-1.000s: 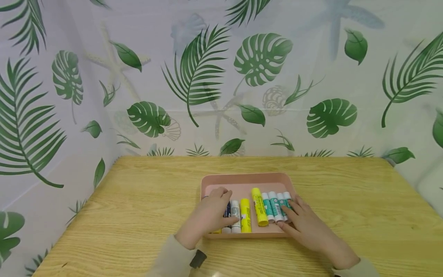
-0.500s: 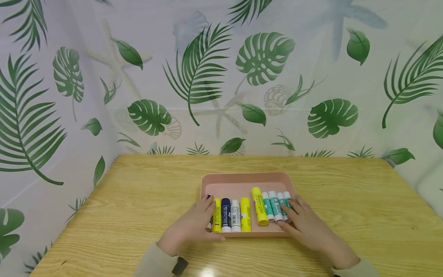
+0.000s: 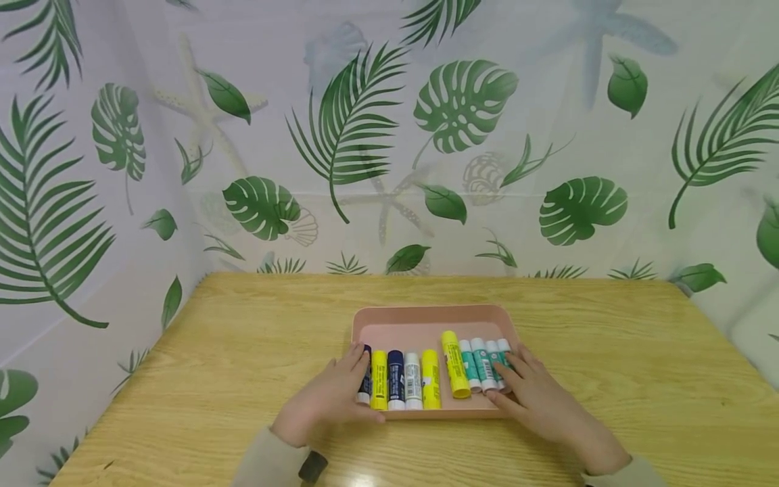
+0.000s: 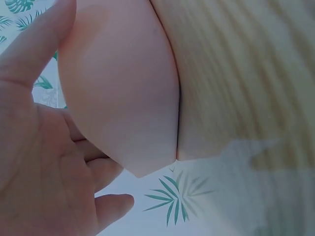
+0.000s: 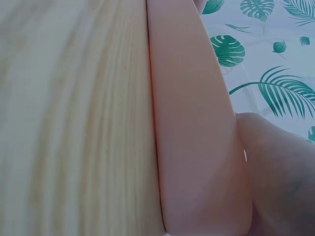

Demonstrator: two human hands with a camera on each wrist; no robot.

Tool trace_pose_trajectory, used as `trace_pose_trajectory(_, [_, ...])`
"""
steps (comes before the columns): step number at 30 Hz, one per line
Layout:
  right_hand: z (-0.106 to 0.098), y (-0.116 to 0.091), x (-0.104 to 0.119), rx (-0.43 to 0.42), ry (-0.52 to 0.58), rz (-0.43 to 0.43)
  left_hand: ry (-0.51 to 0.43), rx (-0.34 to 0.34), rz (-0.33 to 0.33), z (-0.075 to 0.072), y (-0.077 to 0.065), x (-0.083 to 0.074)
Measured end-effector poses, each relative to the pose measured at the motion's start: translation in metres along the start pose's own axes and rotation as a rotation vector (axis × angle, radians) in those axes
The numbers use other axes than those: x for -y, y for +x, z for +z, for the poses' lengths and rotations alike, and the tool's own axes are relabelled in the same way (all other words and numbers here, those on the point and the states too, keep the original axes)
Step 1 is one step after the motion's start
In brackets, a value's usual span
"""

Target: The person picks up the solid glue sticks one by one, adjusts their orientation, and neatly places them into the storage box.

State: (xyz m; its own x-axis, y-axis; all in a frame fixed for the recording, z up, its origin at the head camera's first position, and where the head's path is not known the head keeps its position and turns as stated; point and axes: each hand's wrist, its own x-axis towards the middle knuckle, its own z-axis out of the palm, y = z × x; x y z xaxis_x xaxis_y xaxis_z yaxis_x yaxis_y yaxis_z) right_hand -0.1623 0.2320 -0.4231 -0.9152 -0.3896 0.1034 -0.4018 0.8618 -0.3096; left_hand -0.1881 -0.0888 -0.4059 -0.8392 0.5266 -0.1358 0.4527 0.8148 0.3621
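Note:
A pink tray [image 3: 426,314] holds a row of glue sticks. From the left lie a navy glue stick [image 3: 365,380], a yellow one [image 3: 379,380], another navy one [image 3: 395,379], a white one [image 3: 413,382] and a second yellow one [image 3: 431,379]. Right of a small gap, a larger yellow glue stick [image 3: 455,365] tilts slightly beside several teal-and-white glue sticks [image 3: 483,365]. My left hand [image 3: 328,399] rests at the tray's left front corner, fingers by the outermost navy stick. My right hand [image 3: 538,402] rests over the right rim, fingertips at the teal sticks, partly hiding them.
The tray stands on a wood-grain table [image 3: 262,338]. Behind and to the left hangs a white cloth [image 3: 255,135] printed with green leaves. In the right wrist view the tray's outer wall [image 5: 197,118] stands upright on the tabletop.
My left hand has moved left from over the glue sticks to the tray's left corner, uncovering the navy and yellow sticks. My right hand has stayed in place.

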Motion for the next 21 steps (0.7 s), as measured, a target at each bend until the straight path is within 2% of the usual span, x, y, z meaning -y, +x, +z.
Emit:
trace_pose_trajectory(9, [0.002,0.012,0.005,0.019,0.025,0.008,-0.047,0.009,-0.011,-0.007,0.004,0.013])
trace_pose_trajectory(15, [0.001,0.017,0.005,0.019,0.02,-0.01,-0.06,0.008,-0.031,-0.009,0.007,0.015])
trace_pose_trajectory(21, [-0.009,0.023,0.012,-0.019,0.039,-0.041,0.006,-0.045,-0.025,-0.014,0.005,0.01])
